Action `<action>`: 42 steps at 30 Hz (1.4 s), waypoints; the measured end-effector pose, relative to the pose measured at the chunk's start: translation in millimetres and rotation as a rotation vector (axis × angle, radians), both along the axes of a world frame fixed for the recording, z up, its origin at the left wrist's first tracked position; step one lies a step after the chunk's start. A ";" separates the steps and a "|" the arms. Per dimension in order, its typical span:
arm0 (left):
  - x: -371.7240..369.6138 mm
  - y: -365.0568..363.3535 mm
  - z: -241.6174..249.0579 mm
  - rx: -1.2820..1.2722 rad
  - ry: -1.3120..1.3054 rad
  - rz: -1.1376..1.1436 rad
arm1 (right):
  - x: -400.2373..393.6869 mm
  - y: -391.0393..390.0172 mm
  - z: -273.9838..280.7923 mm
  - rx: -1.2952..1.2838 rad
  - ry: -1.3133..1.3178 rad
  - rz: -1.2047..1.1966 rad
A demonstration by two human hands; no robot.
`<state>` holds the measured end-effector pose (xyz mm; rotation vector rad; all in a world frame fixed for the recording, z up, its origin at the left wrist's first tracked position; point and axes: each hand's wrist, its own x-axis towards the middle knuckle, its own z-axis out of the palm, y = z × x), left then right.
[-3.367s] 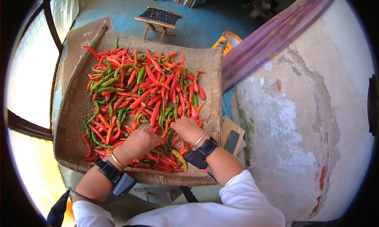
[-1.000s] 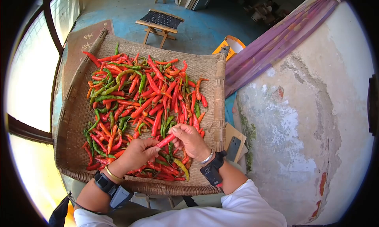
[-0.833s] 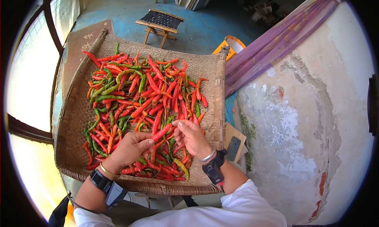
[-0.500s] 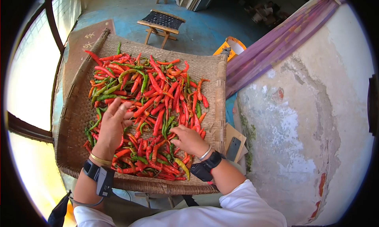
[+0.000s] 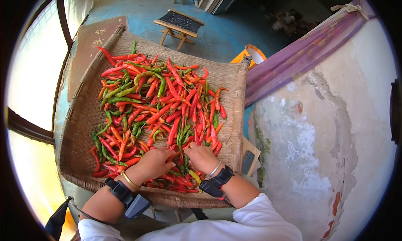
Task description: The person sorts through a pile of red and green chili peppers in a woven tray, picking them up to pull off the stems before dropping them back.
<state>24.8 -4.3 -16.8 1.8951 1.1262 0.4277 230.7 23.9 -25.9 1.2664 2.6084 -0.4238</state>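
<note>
A heap of red, green and orange chili peppers (image 5: 167, 111) lies in a large woven basket tray (image 5: 79, 153). My left hand (image 5: 154, 164) is low over the near part of the heap, its thumb and fingers closed around an orange-red chili pepper (image 5: 172, 156). Close beside it, my right hand (image 5: 202, 158) has its fingers curled down among the peppers. What those fingertips hold, if anything, is hidden. A yellowish pepper (image 5: 195, 176) lies just below my right hand.
Beyond the tray stands a folding stool (image 5: 179, 23) with a dark woven seat. A phone (image 5: 248, 161) lies on a board at the right, by the peeling wall (image 5: 310, 149). A purple curtain (image 5: 293, 56) hangs tied back. A window (image 5: 31, 82) is at the left.
My left hand has come down and to the right from above the heap's left side, and its fingers have closed on a chili pepper. My right hand has shifted slightly downward.
</note>
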 end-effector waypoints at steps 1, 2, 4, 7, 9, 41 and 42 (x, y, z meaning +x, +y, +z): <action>0.2 -2.3 -2.8 -0.004 0.002 0.001 | -0.2 -0.5 0.5 0.014 0.020 0.007; 1.2 -5.0 -5.5 0.014 0.016 0.005 | 0.2 -1.6 3.2 0.014 0.025 0.005; 2.0 -6.4 -7.1 0.032 0.027 0.011 | -1.2 -3.7 6.0 0.033 0.016 0.027; 0.7 -6.5 -6.6 0.014 0.047 0.007 | -1.3 -4.7 5.1 0.054 0.006 0.064; 0.4 -7.5 -9.2 0.007 0.073 -0.008 | -1.3 -2.2 2.8 0.022 0.013 0.072; -0.4 5.5 15.6 -0.460 -0.409 0.318 | 2.2 7.2 35.8 -0.826 1.247 -0.834; -1.9 7.3 15.2 -0.536 -0.376 0.319 | 3.7 8.4 35.7 -0.830 1.313 -0.869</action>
